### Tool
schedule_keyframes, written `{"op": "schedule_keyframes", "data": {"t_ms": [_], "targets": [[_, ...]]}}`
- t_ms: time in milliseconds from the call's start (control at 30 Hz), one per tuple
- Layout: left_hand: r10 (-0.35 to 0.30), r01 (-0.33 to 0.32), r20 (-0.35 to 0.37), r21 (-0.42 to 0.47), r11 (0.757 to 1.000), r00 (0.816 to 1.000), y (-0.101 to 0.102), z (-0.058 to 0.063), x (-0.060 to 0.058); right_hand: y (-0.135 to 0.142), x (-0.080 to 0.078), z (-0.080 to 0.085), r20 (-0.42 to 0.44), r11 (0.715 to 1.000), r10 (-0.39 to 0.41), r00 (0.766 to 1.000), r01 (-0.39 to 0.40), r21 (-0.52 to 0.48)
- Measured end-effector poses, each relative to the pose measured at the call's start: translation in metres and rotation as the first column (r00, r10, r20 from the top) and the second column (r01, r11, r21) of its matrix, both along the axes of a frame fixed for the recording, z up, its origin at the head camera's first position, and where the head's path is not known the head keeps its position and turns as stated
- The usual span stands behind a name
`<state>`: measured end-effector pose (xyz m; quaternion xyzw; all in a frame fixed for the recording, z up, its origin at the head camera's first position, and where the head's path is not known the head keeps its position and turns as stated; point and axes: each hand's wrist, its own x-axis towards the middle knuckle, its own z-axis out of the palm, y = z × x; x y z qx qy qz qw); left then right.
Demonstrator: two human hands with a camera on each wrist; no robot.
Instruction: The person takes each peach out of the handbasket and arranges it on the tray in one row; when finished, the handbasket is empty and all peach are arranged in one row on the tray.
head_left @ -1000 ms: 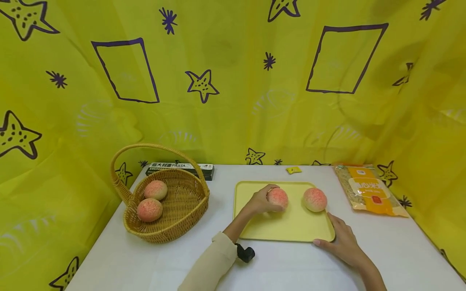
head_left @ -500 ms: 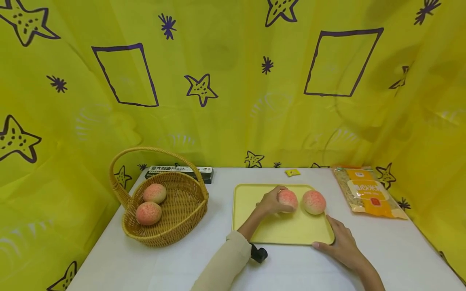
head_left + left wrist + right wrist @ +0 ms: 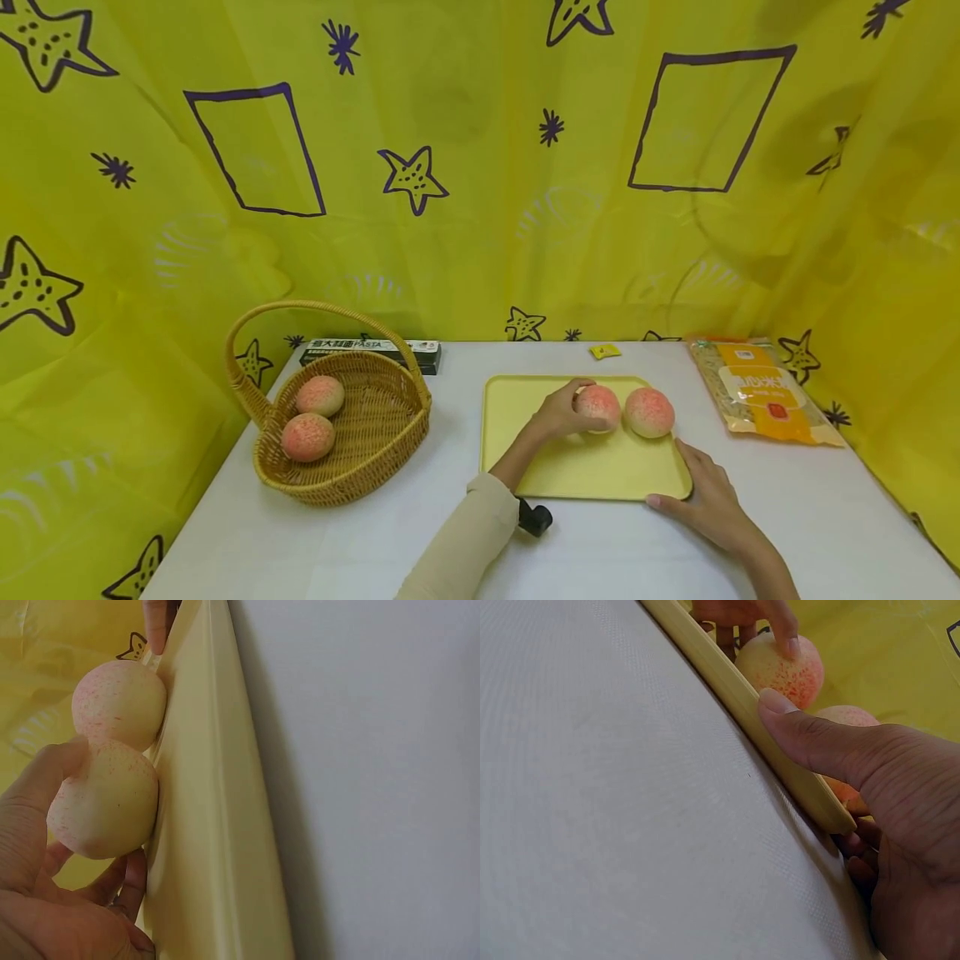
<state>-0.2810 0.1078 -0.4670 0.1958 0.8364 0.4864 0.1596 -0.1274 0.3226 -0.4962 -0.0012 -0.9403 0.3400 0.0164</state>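
Note:
With fingers and thumb curled round it, my left hand (image 3: 564,412) holds a pink-and-cream peach (image 3: 597,408) at the yellow tray's (image 3: 585,483) surface. A second peach (image 3: 651,412) sits on the tray close to its right; in the left wrist view the held peach (image 3: 105,799) touches that other peach (image 3: 120,705). My right hand (image 3: 708,498) grips the tray's near right corner. The right wrist view has its thumb (image 3: 817,742) on the rim, with the other fingers partly hidden beyond the edge.
To the left stands a wicker basket (image 3: 375,454) with a tall handle, holding two peaches (image 3: 309,437). Behind it lies a pasta box (image 3: 429,357). A small yellow packet (image 3: 605,351) lies beyond the tray, and an orange-and-clear food bag (image 3: 761,392) at the right. Yellow cloth (image 3: 480,267) hangs behind.
My left hand has moved right across the tray with its peach, up to the other peach. My right hand stays at the tray's corner.

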Motion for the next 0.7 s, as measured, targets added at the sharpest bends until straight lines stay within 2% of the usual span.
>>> {"op": "schedule_keyframes", "data": {"t_ms": [67, 200, 500, 700], "targets": [[-0.021, 0.020, 0.008, 0.030, 0.999, 1.000, -0.0008, -0.0012, -0.0015, 0.0004, 0.0001, 0.0005, -0.003, 1.000, 0.001, 1.000, -0.001, 0.003], [-0.013, 0.013, 0.010, 0.030, 0.999, 1.000, 0.0003, -0.0020, -0.0026, 0.0001, 0.0001, 0.0011, 0.001, 1.000, 0.003, 1.000, -0.003, 0.010], [0.073, -0.074, -0.011, -0.078, 0.994, 0.997, 0.0062, -0.0018, -0.0009, -0.0015, -0.0009, 0.0031, 0.008, 1.000, 0.004, 1.000, -0.004, 0.010], [0.073, -0.076, -0.037, -0.086, 0.993, 0.997, 0.0055, -0.0016, -0.0005, -0.0011, -0.0008, 0.0034, 0.004, 1.000, 0.013, 1.000, -0.013, 0.010]]}}
